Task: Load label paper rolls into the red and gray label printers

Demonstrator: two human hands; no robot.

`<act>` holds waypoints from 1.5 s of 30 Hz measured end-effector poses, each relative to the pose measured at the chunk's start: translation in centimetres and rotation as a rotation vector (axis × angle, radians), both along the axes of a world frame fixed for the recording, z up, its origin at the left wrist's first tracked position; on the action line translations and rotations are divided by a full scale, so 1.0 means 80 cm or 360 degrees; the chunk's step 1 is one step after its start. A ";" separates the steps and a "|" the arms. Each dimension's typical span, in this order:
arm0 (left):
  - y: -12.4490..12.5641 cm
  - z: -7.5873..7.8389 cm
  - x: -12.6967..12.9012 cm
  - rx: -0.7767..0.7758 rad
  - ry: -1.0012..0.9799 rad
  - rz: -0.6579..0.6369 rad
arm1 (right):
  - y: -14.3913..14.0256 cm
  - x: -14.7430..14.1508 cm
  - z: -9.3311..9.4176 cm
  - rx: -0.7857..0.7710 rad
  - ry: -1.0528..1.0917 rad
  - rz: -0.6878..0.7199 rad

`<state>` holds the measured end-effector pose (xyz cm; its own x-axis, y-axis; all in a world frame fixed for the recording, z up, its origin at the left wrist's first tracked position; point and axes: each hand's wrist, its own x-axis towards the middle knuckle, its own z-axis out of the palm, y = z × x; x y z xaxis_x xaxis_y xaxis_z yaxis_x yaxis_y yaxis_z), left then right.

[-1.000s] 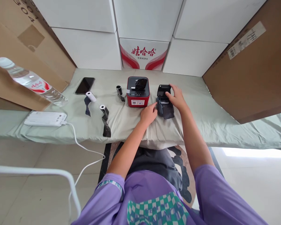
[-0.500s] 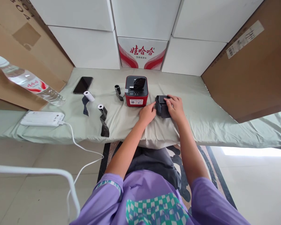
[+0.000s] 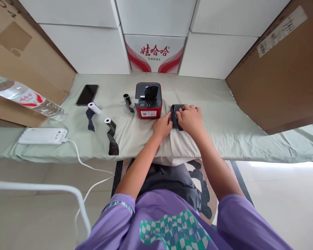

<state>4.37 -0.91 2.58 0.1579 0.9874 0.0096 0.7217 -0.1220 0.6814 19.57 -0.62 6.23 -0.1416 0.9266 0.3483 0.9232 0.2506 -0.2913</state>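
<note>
A small black device [image 3: 173,116], which looks like a portable receipt printer, lies on the cloth-covered surface. My right hand [image 3: 190,118] rests over its right side, fingers bent across the top and covering much of it. At its left edge is my left hand [image 3: 163,127], steadying it with the index finger stretched along the side and the other fingers curled. Just to the left stands a red and black label printer [image 3: 148,111] with a dark strip coming out of its top.
Paper rolls with dark, partly unrolled tails, a white one [image 3: 94,107], another [image 3: 110,124] and a small black one [image 3: 127,99], lie leftward. Beyond them are a phone [image 3: 87,94], power bank [image 3: 43,136] with cable, and water bottle [image 3: 28,99]. White boxes [image 3: 86,50] and cardboard cartons [image 3: 284,76] enclose the surface.
My right hand has shifted left and farther over the black device, its fingers now curled on top. My left hand stays at the device's left side. The camera view has moved slightly.
</note>
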 end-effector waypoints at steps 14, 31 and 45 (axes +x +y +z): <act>0.069 0.032 -0.120 0.0442 -0.1424 0.1141 | 0.041 -0.101 0.010 0.0093 0.1138 0.0195; 0.097 0.012 -0.128 0.0515 -0.1683 0.0924 | 0.102 -0.108 0.003 0.0138 0.1132 0.0381; 0.073 0.007 -0.108 0.0860 -0.1628 0.0904 | 0.146 -0.093 0.035 -0.0111 0.0701 0.0421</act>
